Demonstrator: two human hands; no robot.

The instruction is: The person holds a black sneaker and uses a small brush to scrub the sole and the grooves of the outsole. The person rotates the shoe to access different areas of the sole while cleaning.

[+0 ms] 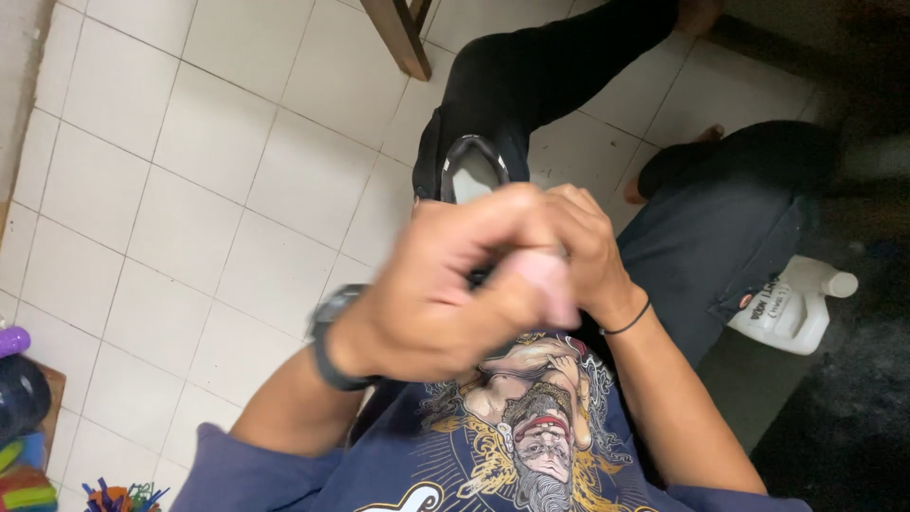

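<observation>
1. Grip: the left hand (445, 294) and the right hand (578, 242) are closed together in front of the chest. Both wrap one small object, which is almost wholly covered and blurred; what it is cannot be told.
2. Object position: a dark piece (479, 277) shows in the gap under the left fingers, held in the air above the lap, clear of the floor.
3. Wrists: a dark watch (327, 341) sits on the left wrist, a thin black band (627, 320) on the right.
4. Step in hand, as a judgement: a two-handed squeeze or twist on the held object. The next move calls for a firm hold by one hand while the other works.
5. Surroundings: a black-rimmed oval object (472, 169) lies on the knee just beyond the hands. A white plastic jug (791, 308) stands well apart on the right, beside the tiled floor (190, 190).
</observation>
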